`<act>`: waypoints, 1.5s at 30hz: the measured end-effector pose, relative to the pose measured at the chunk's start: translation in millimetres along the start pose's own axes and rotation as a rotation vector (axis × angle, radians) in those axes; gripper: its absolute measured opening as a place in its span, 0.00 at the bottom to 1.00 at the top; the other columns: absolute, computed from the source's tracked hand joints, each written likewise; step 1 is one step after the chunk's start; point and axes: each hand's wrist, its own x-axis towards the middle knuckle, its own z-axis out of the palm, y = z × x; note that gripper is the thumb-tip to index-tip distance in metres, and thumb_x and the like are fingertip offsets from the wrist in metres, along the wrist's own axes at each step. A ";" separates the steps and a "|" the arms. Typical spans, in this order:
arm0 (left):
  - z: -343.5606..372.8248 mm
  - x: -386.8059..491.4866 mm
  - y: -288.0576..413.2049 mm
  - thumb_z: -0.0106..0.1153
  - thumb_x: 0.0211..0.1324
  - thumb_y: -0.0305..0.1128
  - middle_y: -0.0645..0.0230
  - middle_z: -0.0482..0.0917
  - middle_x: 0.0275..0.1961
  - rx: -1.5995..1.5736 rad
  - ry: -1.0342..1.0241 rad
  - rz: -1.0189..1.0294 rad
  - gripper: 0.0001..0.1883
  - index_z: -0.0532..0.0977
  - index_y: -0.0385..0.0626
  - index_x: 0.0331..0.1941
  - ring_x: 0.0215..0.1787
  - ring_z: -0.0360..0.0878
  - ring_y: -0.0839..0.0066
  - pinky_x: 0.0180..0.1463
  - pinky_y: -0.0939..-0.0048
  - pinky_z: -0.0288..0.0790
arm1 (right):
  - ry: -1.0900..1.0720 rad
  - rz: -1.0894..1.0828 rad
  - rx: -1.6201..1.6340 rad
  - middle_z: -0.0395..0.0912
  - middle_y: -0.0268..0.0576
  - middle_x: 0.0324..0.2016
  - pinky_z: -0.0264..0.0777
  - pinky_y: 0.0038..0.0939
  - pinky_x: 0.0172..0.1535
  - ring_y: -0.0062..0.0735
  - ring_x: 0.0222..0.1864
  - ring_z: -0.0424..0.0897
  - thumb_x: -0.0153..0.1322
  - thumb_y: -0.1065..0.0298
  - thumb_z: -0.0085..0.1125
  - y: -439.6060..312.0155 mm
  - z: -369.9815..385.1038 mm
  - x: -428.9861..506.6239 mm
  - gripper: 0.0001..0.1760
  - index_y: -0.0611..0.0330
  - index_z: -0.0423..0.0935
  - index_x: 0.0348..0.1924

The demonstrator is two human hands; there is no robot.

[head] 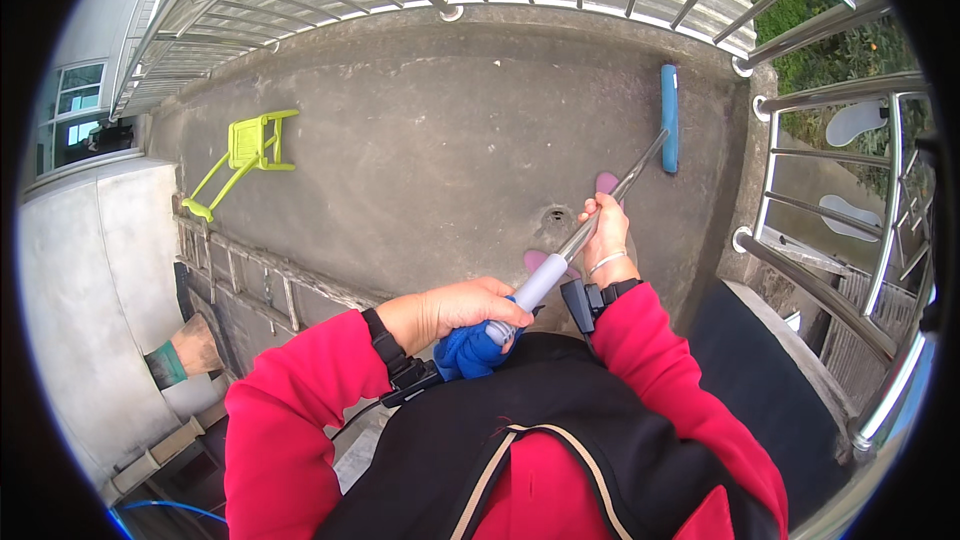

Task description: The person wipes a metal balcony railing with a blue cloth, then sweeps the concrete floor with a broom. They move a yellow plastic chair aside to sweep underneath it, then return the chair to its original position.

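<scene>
My right hand (606, 240) is closed around the metal pole (637, 165) of a broom or mop. The long blue head (670, 120) of this tool is on the concrete floor at the right. Lower on the pole, my left hand (457, 307) grips the pale grey handle sleeve (541, 285) near its end. A bunched blue cloth (472, 351) is under my left hand, against the handle end; whether the fingers also hold it is hidden. The pole slants from my waist up to the right. Pink shoes (535, 260) show partly beneath my arms and the pole.
A round floor drain (556, 215) lies left of my right hand. At the left is a lime-green plastic chair (251, 142). A wooden ladder (274, 274) lies along the left side. Metal railings (450, 11) bound the floor; pale insoles (851, 216) are at the right railing.
</scene>
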 end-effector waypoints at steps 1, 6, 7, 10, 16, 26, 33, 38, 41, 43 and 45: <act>5.9 1.7 3.6 0.56 0.49 0.41 0.59 0.79 0.33 0.220 0.082 -0.038 0.23 0.71 0.34 0.43 0.32 0.78 0.73 0.37 0.72 0.71 | 0.000 0.006 -0.022 0.68 0.36 0.15 0.63 0.22 0.20 0.23 0.15 0.65 0.65 0.69 0.49 1.7 0.2 -0.9 0.05 0.58 0.64 0.26; 27.4 0.5 18.5 0.57 0.43 0.43 0.57 0.79 0.30 1.278 0.299 -0.173 0.22 0.74 0.36 0.38 0.31 0.79 0.63 0.36 0.67 0.71 | 0.090 0.050 -0.114 0.67 0.37 0.14 0.62 0.24 0.16 0.24 0.13 0.64 0.65 0.69 0.49 14.5 0.7 -1.1 0.05 0.59 0.64 0.27; 26.2 -1.3 19.3 0.56 0.44 0.46 0.54 0.79 0.32 1.293 0.297 -0.151 0.23 0.74 0.36 0.36 0.33 0.78 0.60 0.37 0.66 0.71 | 0.103 0.027 -0.110 0.67 0.37 0.14 0.62 0.25 0.15 0.25 0.12 0.64 0.66 0.70 0.49 14.6 0.4 0.3 0.06 0.59 0.65 0.26; 9.1 -5.7 15.6 0.57 0.46 0.45 0.55 0.79 0.33 0.986 0.258 -0.042 0.23 0.73 0.35 0.36 0.34 0.79 0.66 0.38 0.70 0.72 | 0.054 -0.012 -0.060 0.67 0.37 0.14 0.62 0.25 0.16 0.25 0.13 0.65 0.66 0.69 0.49 10.1 -4.9 3.9 0.07 0.59 0.65 0.25; 13.2 10.1 -9.2 0.56 0.48 0.29 0.60 0.79 0.32 -0.343 -0.122 0.082 0.20 0.69 0.35 0.47 0.35 0.78 0.72 0.43 0.75 0.70 | -0.052 0.014 0.041 0.66 0.33 0.14 0.61 0.21 0.18 0.22 0.14 0.64 0.66 0.67 0.49 -2.0 -11.2 1.6 0.07 0.55 0.64 0.24; 23.8 8.6 10.8 0.57 0.37 0.43 0.53 0.78 0.31 0.814 0.238 -0.057 0.23 0.73 0.34 0.35 0.34 0.78 0.59 0.39 0.65 0.70 | -0.018 0.047 -0.018 0.66 0.35 0.14 0.60 0.24 0.19 0.24 0.14 0.63 0.67 0.67 0.47 3.8 -3.8 -9.6 0.06 0.58 0.63 0.29; 23.2 -34.7 31.9 0.60 0.40 0.45 0.52 0.77 0.39 0.688 0.191 0.149 0.33 0.66 0.35 0.49 0.40 0.77 0.61 0.44 0.68 0.69 | -0.110 0.038 -0.043 0.67 0.38 0.16 0.65 0.26 0.22 0.26 0.17 0.66 0.67 0.69 0.47 -8.8 -4.8 -27.3 0.05 0.59 0.63 0.29; 20.8 -44.8 56.1 0.61 0.44 0.45 0.55 0.77 0.39 0.751 0.277 0.214 0.38 0.59 0.48 0.60 0.40 0.76 0.63 0.44 0.71 0.68 | -0.085 -0.001 -0.044 0.67 0.36 0.16 0.65 0.25 0.23 0.26 0.17 0.65 0.67 0.70 0.44 -37.8 -4.8 -21.1 0.06 0.58 0.63 0.25; 28.9 -34.5 71.0 0.60 0.44 0.48 0.59 0.77 0.32 1.025 0.306 0.425 0.36 0.60 0.55 0.60 0.33 0.77 0.62 0.37 0.69 0.69 | -0.080 0.003 0.029 0.65 0.35 0.15 0.64 0.24 0.23 0.26 0.17 0.64 0.67 0.69 0.45 -63.4 -9.0 -6.4 0.07 0.56 0.62 0.24; 38.7 -18.4 83.2 0.60 0.41 0.47 0.65 0.76 0.25 1.137 0.359 0.368 0.34 0.65 0.60 0.57 0.26 0.77 0.65 0.30 0.68 0.69 | -0.083 0.001 0.056 0.64 0.35 0.15 0.64 0.24 0.23 0.26 0.17 0.63 0.66 0.68 0.46 -81.6 -12.8 0.2 0.08 0.55 0.61 0.23; 39.8 -7.8 95.4 0.59 0.39 0.45 0.65 0.77 0.24 1.116 0.408 0.408 0.31 0.68 0.58 0.54 0.25 0.77 0.65 0.29 0.68 0.69 | -0.020 -0.003 0.043 0.64 0.35 0.15 0.64 0.24 0.23 0.26 0.18 0.63 0.66 0.68 0.46 -96.0 -9.3 6.9 0.08 0.55 0.61 0.23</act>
